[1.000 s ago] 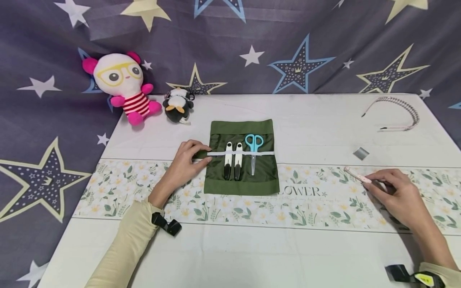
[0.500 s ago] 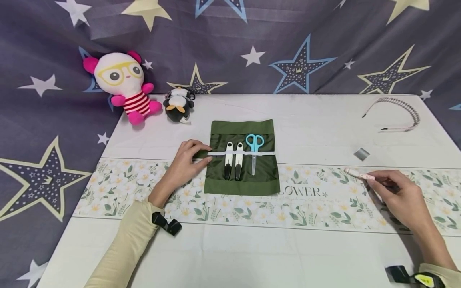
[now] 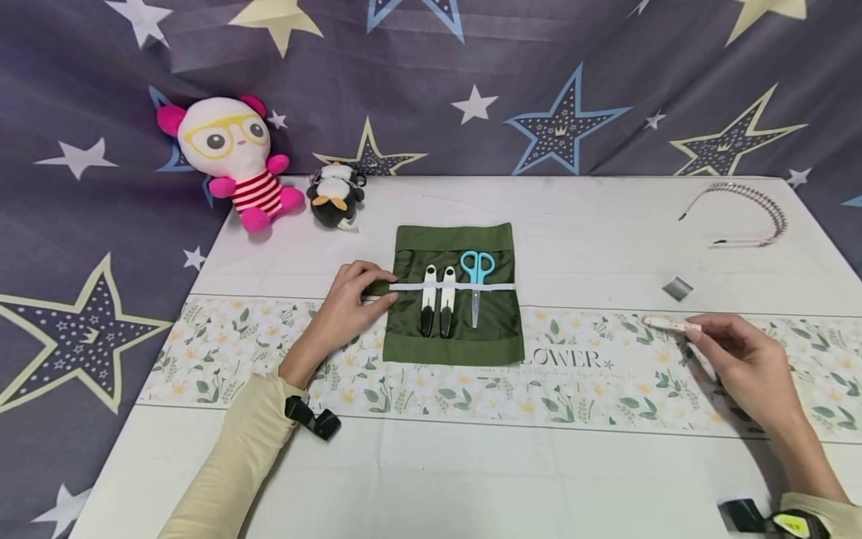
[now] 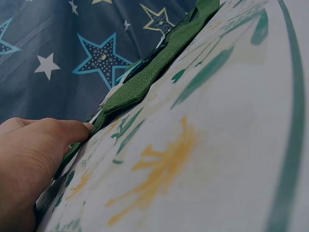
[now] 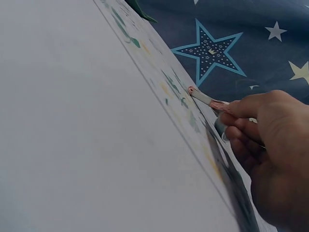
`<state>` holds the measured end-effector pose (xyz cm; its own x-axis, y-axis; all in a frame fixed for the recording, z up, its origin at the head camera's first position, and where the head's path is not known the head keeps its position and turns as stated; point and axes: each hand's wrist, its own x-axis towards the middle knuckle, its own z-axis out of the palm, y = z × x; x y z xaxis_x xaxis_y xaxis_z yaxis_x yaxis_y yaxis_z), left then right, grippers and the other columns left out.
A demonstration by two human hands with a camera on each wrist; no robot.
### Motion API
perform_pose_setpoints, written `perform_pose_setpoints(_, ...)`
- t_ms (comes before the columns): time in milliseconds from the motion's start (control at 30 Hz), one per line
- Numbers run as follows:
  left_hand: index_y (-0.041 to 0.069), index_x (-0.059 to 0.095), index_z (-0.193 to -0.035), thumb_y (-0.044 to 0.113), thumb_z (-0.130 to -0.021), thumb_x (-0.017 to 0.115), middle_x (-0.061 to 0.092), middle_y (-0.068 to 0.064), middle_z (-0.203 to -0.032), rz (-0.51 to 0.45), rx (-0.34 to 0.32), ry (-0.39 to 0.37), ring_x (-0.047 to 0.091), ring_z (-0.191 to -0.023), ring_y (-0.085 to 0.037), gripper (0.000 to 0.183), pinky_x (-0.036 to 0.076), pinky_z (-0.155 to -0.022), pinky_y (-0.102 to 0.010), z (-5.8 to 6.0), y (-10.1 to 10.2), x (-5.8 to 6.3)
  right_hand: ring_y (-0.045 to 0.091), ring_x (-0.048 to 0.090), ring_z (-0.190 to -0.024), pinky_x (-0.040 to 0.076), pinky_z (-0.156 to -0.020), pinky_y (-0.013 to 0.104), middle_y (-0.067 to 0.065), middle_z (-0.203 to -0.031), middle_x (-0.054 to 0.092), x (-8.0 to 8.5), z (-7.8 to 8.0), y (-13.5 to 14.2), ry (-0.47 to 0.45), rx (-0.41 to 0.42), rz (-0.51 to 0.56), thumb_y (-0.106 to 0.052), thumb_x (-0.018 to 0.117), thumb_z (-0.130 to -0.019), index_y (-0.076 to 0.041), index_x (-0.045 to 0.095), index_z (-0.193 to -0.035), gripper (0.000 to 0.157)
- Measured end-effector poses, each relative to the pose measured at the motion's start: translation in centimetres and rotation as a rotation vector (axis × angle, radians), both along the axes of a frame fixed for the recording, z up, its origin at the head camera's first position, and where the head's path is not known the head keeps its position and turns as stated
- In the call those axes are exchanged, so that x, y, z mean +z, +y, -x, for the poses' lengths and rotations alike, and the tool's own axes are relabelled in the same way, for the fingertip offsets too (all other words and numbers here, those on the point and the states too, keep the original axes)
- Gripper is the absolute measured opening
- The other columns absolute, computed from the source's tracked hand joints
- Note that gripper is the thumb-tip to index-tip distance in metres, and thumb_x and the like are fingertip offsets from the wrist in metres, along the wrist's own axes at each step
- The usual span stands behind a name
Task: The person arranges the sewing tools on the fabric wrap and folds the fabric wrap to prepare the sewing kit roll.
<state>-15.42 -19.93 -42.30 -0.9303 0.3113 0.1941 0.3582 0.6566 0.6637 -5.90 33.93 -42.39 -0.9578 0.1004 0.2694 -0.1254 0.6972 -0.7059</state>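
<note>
A green fabric tool roll (image 3: 454, 349) lies spread out in the middle of the table. Its white elastic band (image 3: 501, 287) crosses two white-and-black handled tools, one on the left (image 3: 428, 299) and one beside it (image 3: 447, 299), and blue-handled scissors (image 3: 476, 269). My left hand (image 3: 350, 303) pinches the roll's left edge by the band's end; the left wrist view shows thumb and finger at the green cloth (image 4: 130, 92). Over the table's floral strip, my right hand (image 3: 747, 359) pinches a slim pale pink tool (image 3: 671, 325), its free end pointing left. The tool's exact kind is unclear.
A small grey square (image 3: 676, 289) lies beyond the right hand. Farther back is a beaded headband (image 3: 771, 206). A pink-and-white plush toy (image 3: 232, 165) and a penguin plush (image 3: 334, 196) sit at the back left, before a star-patterned curtain (image 3: 431, 90).
The pale pink tool has turned in the right hand's fingers, from slanting to nearly level in the head view. The left hand and the tool roll stay in place.
</note>
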Motion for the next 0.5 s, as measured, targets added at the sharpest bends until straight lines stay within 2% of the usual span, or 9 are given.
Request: perform_pose_setpoints(500, 0.011, 0.072, -0.126, 0.024, -0.1, 0.073, 0.056, -0.009, -0.128, 0.006, 0.002, 0.0, 0.045, -0.121, -0.03, 0.029, 0.04, -0.099, -0.053, 0.05, -0.01, -0.01, 0.006, 0.053, -0.076, 0.039, -0.062, 0.014, -0.016, -0.1, 0.064, 0.55, 1.02, -0.99, 0.016, 0.037, 0.085, -0.002, 0.067, -0.101, 0.004, 0.068, -0.12, 0.021)
